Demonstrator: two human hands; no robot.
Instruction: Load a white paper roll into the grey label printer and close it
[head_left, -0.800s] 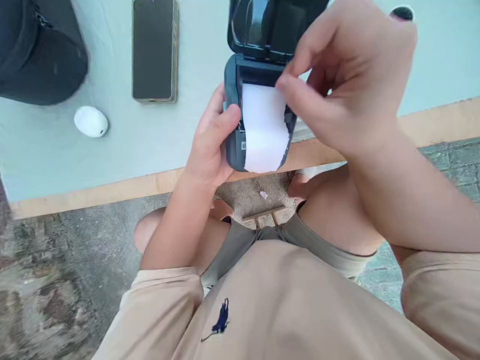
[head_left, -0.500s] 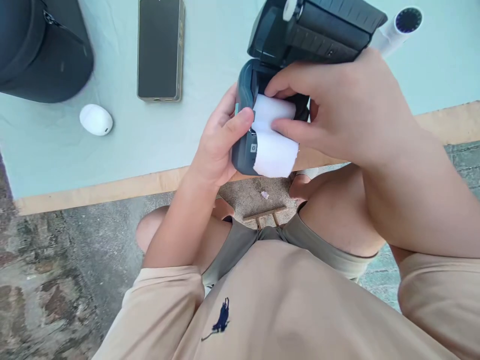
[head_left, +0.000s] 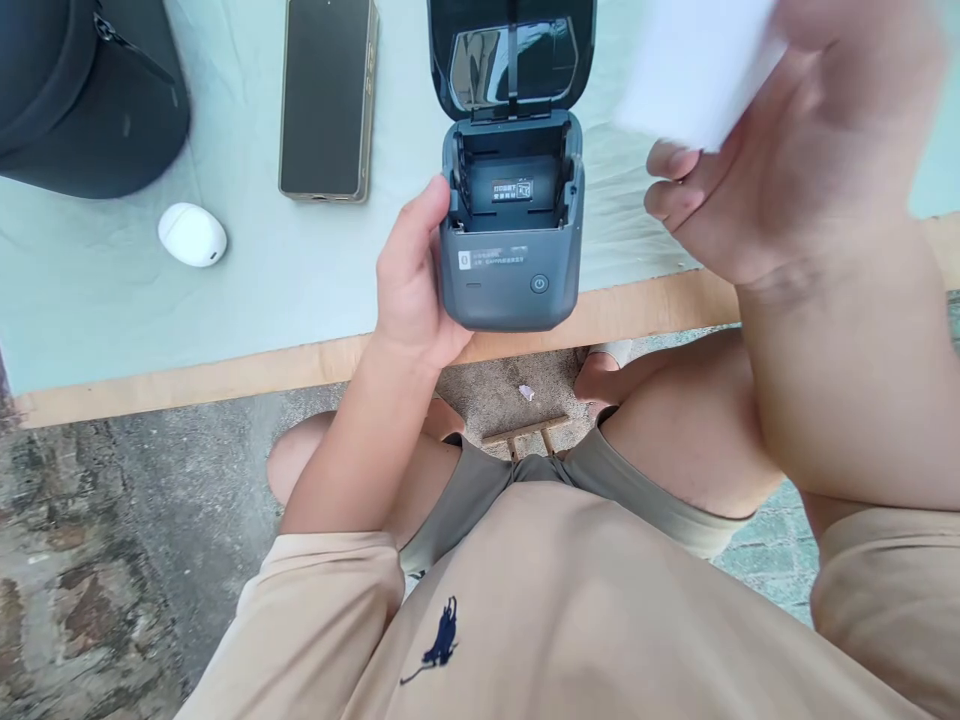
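A dark grey portable label printer (head_left: 512, 285) is tilted toward me near the table's front edge. Its lid stands raised, and the paper bay inside is empty, with a small printed label on its floor. My left hand (head_left: 416, 290) is wrapped round the printer's left side, thumb along the edge of the bay. At the upper right my right hand (head_left: 810, 170) is raised and smeared by motion. It grips a white piece of paper (head_left: 697, 75), whose upper part runs out of view. I cannot tell whether a roll is hidden behind the fingers.
A phone (head_left: 326, 100) lies left of the printer on the pale green table cover (head_left: 300, 280). Further left are a white rounded case (head_left: 192, 235) and a black zipped bag (head_left: 97, 110). The wooden table edge (head_left: 300, 365) runs above my knees.
My right hand has lifted the white paper out of the printer and moved up and right. The printer has turned to face me. The black roller part seen before is out of sight.
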